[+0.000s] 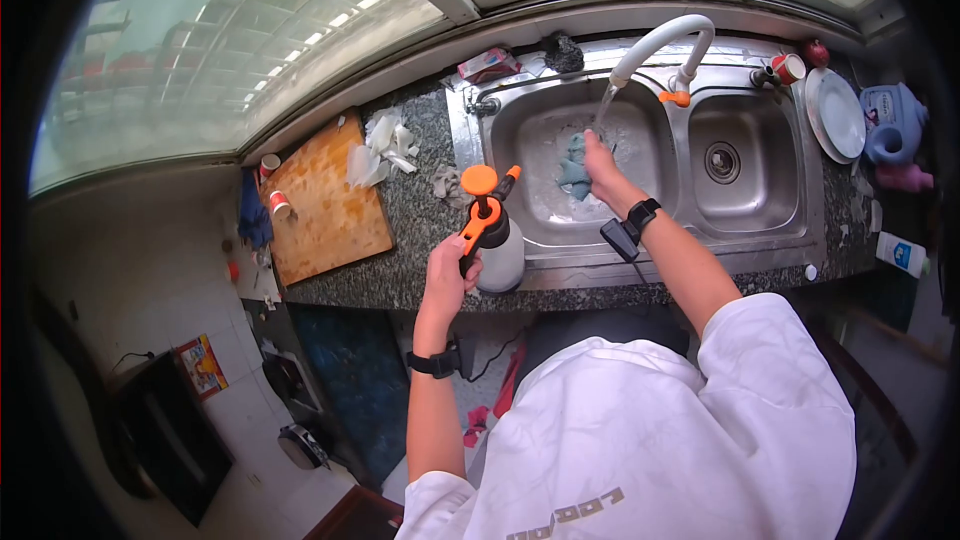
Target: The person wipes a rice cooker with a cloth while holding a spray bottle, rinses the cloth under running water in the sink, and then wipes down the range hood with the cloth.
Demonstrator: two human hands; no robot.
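My left hand point(455, 272) is wrapped round the black and orange handle of a pump spray bottle point(502, 262), which stands upright at the counter's front, left of the sink. Its body is whitish and the pump knob on top is orange. Over the large basin point(640, 210), my right hand point(602, 168) grips a blue-green cloth point(575, 172) that hangs from the fingers. Water runs from the white faucet point(665, 35) down beside that hand. An orange faucet lever point(676, 97) sits between the basins.
Left lie a wooden cutting board point(335, 210), crumpled plastic bags point(385, 148) and a grey rag point(450, 183). A dark scouring pad point(563, 53) is behind the sink. On the right are a smaller basin point(765, 200), white plates point(838, 118) and a blue jug point(893, 120).
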